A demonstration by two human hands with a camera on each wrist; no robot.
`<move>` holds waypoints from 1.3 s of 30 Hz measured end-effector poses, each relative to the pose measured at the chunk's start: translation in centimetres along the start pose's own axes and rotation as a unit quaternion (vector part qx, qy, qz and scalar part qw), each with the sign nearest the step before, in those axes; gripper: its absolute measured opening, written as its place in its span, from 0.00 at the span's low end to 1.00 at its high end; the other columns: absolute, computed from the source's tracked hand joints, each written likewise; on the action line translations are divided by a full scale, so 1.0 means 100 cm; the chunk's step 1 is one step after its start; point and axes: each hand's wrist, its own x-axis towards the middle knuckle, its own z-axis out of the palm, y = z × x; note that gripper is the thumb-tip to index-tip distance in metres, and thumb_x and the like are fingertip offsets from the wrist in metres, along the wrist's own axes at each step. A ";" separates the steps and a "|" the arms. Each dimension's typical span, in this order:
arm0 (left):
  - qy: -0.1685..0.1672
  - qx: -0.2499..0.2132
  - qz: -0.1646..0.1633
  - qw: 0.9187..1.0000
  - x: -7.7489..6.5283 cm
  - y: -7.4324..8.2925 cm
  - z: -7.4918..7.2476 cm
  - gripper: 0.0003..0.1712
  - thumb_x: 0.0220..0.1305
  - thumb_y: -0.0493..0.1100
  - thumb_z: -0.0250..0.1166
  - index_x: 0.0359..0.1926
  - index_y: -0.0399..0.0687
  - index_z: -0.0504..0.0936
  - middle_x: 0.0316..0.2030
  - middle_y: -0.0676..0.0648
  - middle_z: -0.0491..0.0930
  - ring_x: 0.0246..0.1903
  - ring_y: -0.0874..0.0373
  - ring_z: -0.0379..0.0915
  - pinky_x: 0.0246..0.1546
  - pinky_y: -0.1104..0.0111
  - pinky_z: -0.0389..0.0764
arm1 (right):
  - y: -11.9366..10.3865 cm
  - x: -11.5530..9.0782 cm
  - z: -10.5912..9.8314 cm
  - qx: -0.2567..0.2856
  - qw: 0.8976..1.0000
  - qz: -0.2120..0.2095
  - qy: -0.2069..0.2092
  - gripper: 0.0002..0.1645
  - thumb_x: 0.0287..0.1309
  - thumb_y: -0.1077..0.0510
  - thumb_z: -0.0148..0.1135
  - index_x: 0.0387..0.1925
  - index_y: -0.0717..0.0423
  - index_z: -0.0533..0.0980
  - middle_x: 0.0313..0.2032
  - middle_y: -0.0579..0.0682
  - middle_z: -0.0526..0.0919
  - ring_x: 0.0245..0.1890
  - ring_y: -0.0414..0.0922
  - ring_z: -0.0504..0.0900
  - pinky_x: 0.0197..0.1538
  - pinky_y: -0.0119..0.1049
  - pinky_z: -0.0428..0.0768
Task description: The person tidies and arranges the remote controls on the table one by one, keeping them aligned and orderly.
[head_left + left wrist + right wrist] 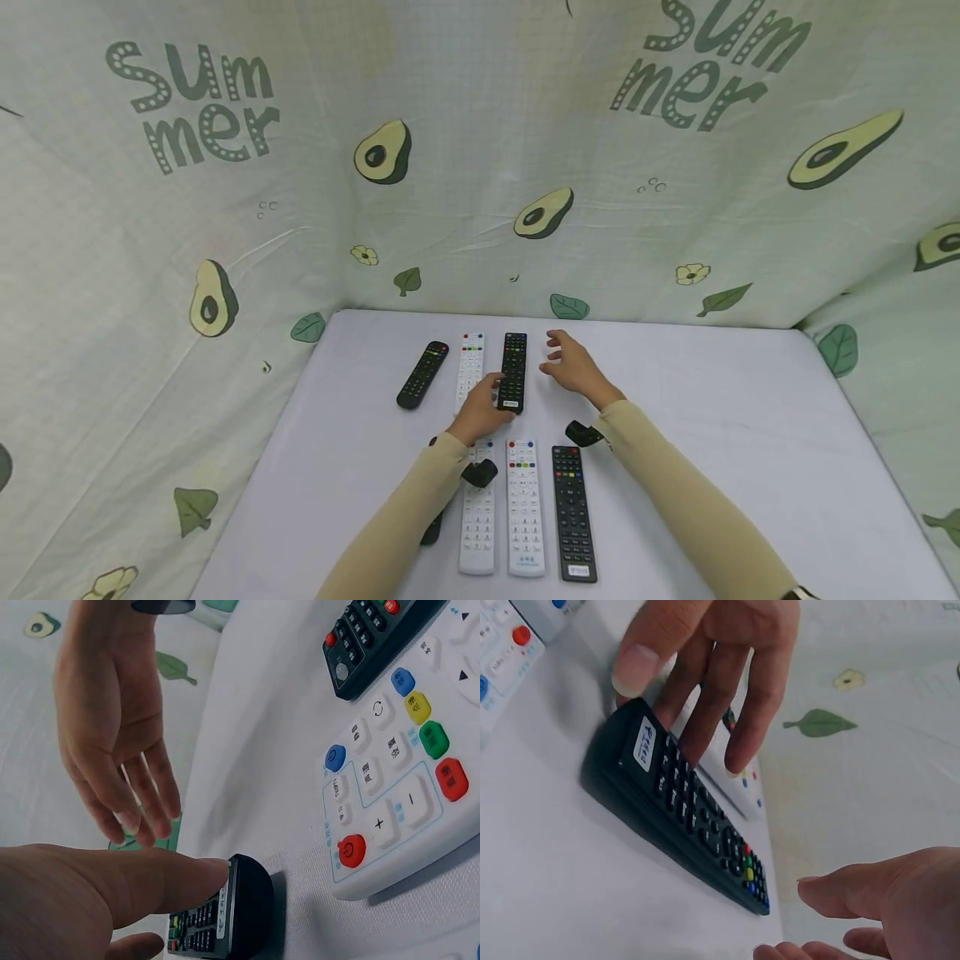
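My left hand (477, 414) is at the near left corner of a black remote control (513, 367) in the back row. Its thumb (172, 883) lies by the labelled end, and its fingers (712, 697) extend along the left side without visibly wrapping round it. To the right of that remote my right hand (573, 367) hovers apart from it, fingers loosely bent, holding nothing. A white remote control (470, 360) lies just left of the black one, its lower part hidden by the left hand. Farther left a second black remote (423, 375) lies slanted.
Nearer on the white table (750, 417) lie two white remotes (477, 533) (525, 508) and a black remote (573, 517). Another black remote (432, 530) is mostly hidden under the left sleeve. A patterned cloth (465, 250) hangs behind the table.
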 end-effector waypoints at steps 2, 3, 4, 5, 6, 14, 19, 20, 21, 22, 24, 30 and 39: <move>0.000 -0.002 -0.005 1.000 0.001 0.001 0.001 0.47 0.59 0.30 0.76 0.77 0.38 0.66 0.71 0.32 0.71 0.67 0.37 0.72 0.65 0.46 0.77 | -0.001 0.010 0.002 -0.001 1.000 -0.004 -0.007 0.41 0.68 0.65 0.65 0.76 0.69 0.59 0.70 0.70 0.72 0.65 0.64 0.78 0.65 0.57 0.79; 0.000 0.000 -0.006 1.000 0.001 0.002 0.001 0.47 0.59 0.30 0.76 0.77 0.38 0.66 0.71 0.32 0.71 0.66 0.37 0.73 0.65 0.46 0.77 | -0.001 0.014 0.002 -0.002 1.000 -0.008 -0.010 0.41 0.68 0.65 0.65 0.76 0.70 0.59 0.70 0.71 0.71 0.65 0.65 0.78 0.66 0.57 0.79; -0.001 0.003 -0.008 1.000 0.002 0.002 0.001 0.47 0.59 0.30 0.76 0.77 0.38 0.65 0.71 0.32 0.71 0.66 0.37 0.73 0.66 0.46 0.77 | -0.001 0.019 0.003 -0.005 1.000 -0.012 -0.014 0.41 0.68 0.66 0.65 0.76 0.70 0.59 0.71 0.71 0.70 0.66 0.65 0.78 0.66 0.57 0.79; -0.001 0.007 -0.009 1.000 0.002 0.003 0.002 0.47 0.59 0.30 0.76 0.77 0.38 0.65 0.71 0.32 0.71 0.67 0.37 0.72 0.67 0.45 0.76 | 0.000 0.023 0.004 -0.012 1.000 -0.017 -0.019 0.41 0.68 0.66 0.64 0.77 0.70 0.58 0.71 0.71 0.70 0.66 0.65 0.77 0.66 0.57 0.79; -0.001 0.011 -0.011 1.000 0.003 0.004 0.002 0.48 0.59 0.30 0.76 0.77 0.38 0.65 0.71 0.32 0.71 0.67 0.36 0.72 0.68 0.45 0.75 | 0.000 0.028 0.004 -0.017 0.999 -0.022 -0.023 0.41 0.68 0.66 0.64 0.77 0.70 0.58 0.72 0.71 0.69 0.66 0.65 0.77 0.67 0.57 0.78; -0.003 0.039 -0.010 0.999 0.009 0.008 0.005 0.52 0.54 0.27 0.77 0.78 0.37 0.64 0.71 0.31 0.71 0.70 0.36 0.70 0.72 0.46 0.71 | 0.008 0.053 0.006 -0.058 0.994 -0.065 -0.069 0.39 0.68 0.70 0.59 0.77 0.72 0.58 0.75 0.71 0.64 0.70 0.66 0.73 0.73 0.57 0.72; -0.002 0.055 -0.007 0.998 0.014 0.009 0.006 0.54 0.49 0.25 0.76 0.78 0.35 0.64 0.67 0.30 0.74 0.65 0.36 0.74 0.69 0.46 0.74 | 0.010 0.063 0.007 -0.063 0.991 -0.072 -0.095 0.40 0.67 0.73 0.58 0.77 0.71 0.58 0.76 0.70 0.63 0.72 0.66 0.71 0.75 0.56 0.69; -0.002 0.058 -0.006 0.998 0.015 0.009 0.006 0.54 0.49 0.24 0.76 0.77 0.34 0.64 0.67 0.29 0.74 0.64 0.36 0.74 0.68 0.47 0.75 | 0.011 0.065 0.008 -0.062 0.990 -0.073 -0.100 0.40 0.66 0.73 0.57 0.77 0.71 0.58 0.76 0.70 0.64 0.72 0.66 0.71 0.75 0.56 0.69; -0.002 0.063 -0.004 0.998 0.017 0.009 0.006 0.54 0.48 0.24 0.76 0.77 0.33 0.64 0.66 0.29 0.75 0.63 0.37 0.75 0.68 0.47 0.75 | 0.011 0.066 0.009 -0.063 0.990 -0.077 -0.102 0.40 0.65 0.74 0.57 0.77 0.71 0.59 0.75 0.70 0.65 0.72 0.66 0.71 0.75 0.56 0.70; -0.003 0.066 -0.004 0.998 0.018 0.009 0.007 0.55 0.47 0.24 0.76 0.77 0.33 0.63 0.65 0.29 0.75 0.63 0.37 0.75 0.68 0.47 0.76 | 0.011 0.068 0.009 -0.064 0.989 -0.082 -0.104 0.40 0.64 0.74 0.57 0.76 0.71 0.59 0.74 0.71 0.65 0.72 0.67 0.71 0.75 0.56 0.70; -0.004 0.073 -0.004 0.997 0.020 0.008 0.007 0.55 0.47 0.24 0.76 0.77 0.33 0.63 0.65 0.29 0.75 0.62 0.37 0.75 0.67 0.48 0.76 | 0.011 0.070 0.010 -0.059 0.988 -0.090 -0.107 0.40 0.63 0.75 0.56 0.76 0.72 0.59 0.73 0.72 0.67 0.71 0.68 0.71 0.74 0.57 0.70; -0.003 0.098 -0.003 0.995 0.026 0.007 0.008 0.56 0.46 0.24 0.77 0.78 0.34 0.64 0.63 0.29 0.74 0.58 0.39 0.76 0.64 0.48 0.79 | 0.011 0.072 0.012 -0.050 0.987 -0.105 -0.107 0.39 0.61 0.77 0.56 0.74 0.74 0.60 0.70 0.73 0.70 0.69 0.69 0.72 0.74 0.59 0.70; -0.013 0.110 -0.022 0.994 0.030 0.006 0.010 0.60 0.45 0.24 0.78 0.80 0.41 0.62 0.61 0.33 0.72 0.53 0.42 0.76 0.59 0.50 0.82 | 0.021 0.075 0.010 -0.029 0.989 -0.106 -0.101 0.42 0.52 0.78 0.52 0.72 0.71 0.65 0.66 0.72 0.74 0.67 0.68 0.73 0.72 0.60 0.72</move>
